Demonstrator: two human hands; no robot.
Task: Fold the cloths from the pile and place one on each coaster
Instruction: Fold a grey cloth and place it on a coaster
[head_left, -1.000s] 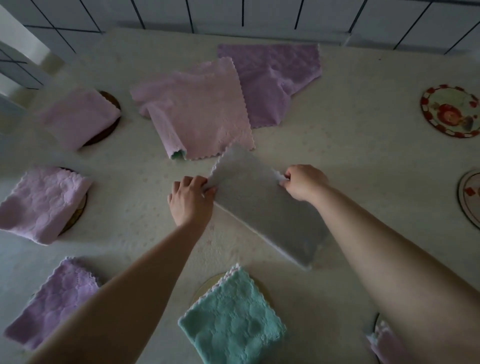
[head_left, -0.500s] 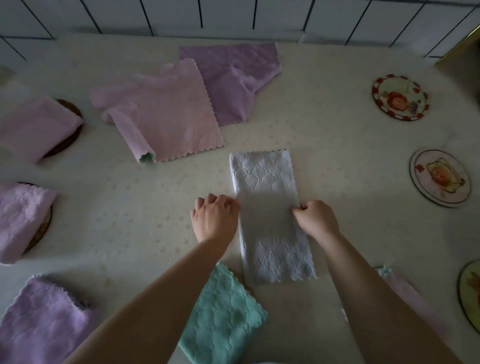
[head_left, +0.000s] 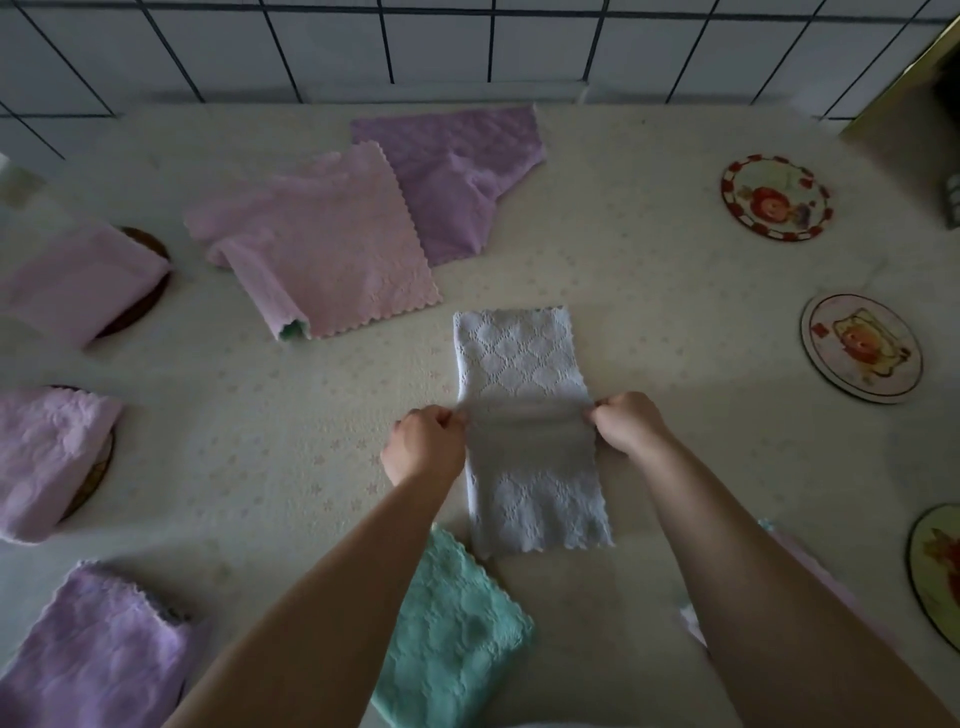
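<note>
A pale grey-white embossed microfibre cloth (head_left: 527, 415), folded into a long narrow strip, lies on the cream star-patterned tablecloth (head_left: 649, 291) and serves as the landmark. The left hand (head_left: 423, 444) pinches its left long edge with curled fingers, and the right hand (head_left: 626, 423) pinches its right long edge the same way, both at mid-length, where the fabric is raised in a slight ridge. The strip's scalloped far end lies flat; its near end lies just beside a folded mint-green square cloth (head_left: 447, 629). Beyond and left of the strip lies the pile: a pink scallop-edged cloth (head_left: 322, 254) overlapping a lilac cloth (head_left: 447, 176), its near corner close to the strip's far end. Far left of the strip, two folded pink cloths (head_left: 72, 286) (head_left: 44, 457) each cover a dark round coaster, only rims showing, and a folded lilac cloth (head_left: 98, 654) lies nearer. Right of the strip, across a broad bare stretch of tablecloth, three round picture-printed coasters (head_left: 776, 200) (head_left: 862, 348) (head_left: 937, 571) stand uncovered. A pink cloth edge (head_left: 810, 561) shows beside the right forearm.
</note>
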